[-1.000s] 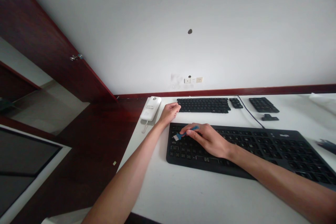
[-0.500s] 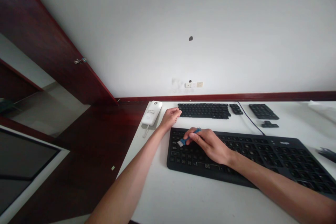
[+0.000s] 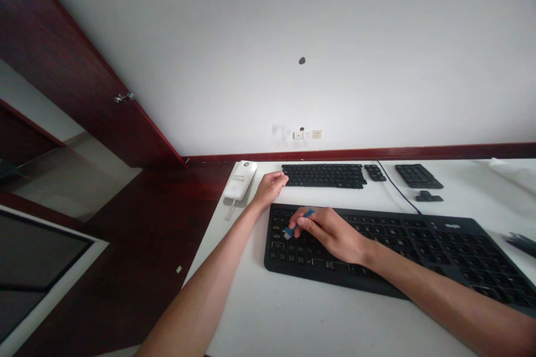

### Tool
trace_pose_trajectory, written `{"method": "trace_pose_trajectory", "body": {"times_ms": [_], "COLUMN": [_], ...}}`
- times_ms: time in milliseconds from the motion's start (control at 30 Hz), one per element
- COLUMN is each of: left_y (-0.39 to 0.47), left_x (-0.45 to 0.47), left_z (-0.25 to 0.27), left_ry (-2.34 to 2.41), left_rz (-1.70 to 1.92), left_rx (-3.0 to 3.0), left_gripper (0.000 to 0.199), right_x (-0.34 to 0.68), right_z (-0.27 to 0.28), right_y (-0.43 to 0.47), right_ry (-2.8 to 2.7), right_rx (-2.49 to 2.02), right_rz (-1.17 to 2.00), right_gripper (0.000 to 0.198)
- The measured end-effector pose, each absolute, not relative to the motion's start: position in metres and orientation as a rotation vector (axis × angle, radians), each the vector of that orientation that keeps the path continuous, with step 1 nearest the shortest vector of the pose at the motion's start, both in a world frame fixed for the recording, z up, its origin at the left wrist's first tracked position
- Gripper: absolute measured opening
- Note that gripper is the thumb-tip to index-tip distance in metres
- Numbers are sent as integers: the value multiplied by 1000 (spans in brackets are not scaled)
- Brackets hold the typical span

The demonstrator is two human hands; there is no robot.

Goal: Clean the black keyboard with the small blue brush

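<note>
Since the frame half a second earlier, the right hand [image 3: 330, 232] has shifted slightly left and down across the near keyboard, carrying the brush head from the second key row to a lower one; the left hand [image 3: 271, 186] has not moved.

The right forearm enters from the lower right and lies diagonally over the large black full-size keyboard [image 3: 419, 245]. The hand is palm down, with thumb and fingers pinched closed around the small blue-handled brush with pale bristles [image 3: 295, 225]. The brush points left, handle end raised near the knuckles, bristle end touching the keys in the left part of the board.

The left arm reaches forward from the lower centre. Its hand is loosely curled, fingers narrow, resting on the white tabletop [image 3: 293, 312] just beyond the top left corner of the near keyboard. Whether it holds anything cannot be determined.

Behind the near keyboard lies a smaller black keyboard section [image 3: 323, 175], with a separate small black key block [image 3: 375, 173] at its right, a black numeric pad block [image 3: 417, 176] further right and a small black key cluster [image 3: 426, 196] in front of that. A thin dark cable [image 3: 397, 192] runs between them. A white oblong device [image 3: 239, 179] lies at the left table edge, near the left hand. A dark object [image 3: 521, 242] sits at the far right edge, partly cut off.
</note>
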State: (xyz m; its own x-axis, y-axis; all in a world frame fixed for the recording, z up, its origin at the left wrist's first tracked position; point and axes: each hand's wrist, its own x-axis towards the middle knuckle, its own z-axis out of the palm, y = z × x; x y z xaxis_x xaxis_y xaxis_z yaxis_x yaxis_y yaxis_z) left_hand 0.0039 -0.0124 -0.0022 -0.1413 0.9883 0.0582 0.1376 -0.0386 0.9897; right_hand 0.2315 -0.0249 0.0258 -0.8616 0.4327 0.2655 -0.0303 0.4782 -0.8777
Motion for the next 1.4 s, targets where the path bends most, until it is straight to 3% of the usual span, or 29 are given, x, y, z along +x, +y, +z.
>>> {"method": "trace_pose_trajectory", "body": {"times_ms": [800, 1400], "left_y": [-13, -13], "left_x": [5, 5], "left_z": [-3, -2], "left_ry": [1392, 1438], "left_rz": [1282, 1249], "left_rx": [1271, 1295], "left_gripper": [33, 34], "right_x": [231, 232], "right_z": [26, 26], "right_y": [-25, -25], "right_ry": [-2280, -2285], "right_rx": [-341, -422], "right_rz": [1331, 1352], "right_gripper": [38, 44]}}
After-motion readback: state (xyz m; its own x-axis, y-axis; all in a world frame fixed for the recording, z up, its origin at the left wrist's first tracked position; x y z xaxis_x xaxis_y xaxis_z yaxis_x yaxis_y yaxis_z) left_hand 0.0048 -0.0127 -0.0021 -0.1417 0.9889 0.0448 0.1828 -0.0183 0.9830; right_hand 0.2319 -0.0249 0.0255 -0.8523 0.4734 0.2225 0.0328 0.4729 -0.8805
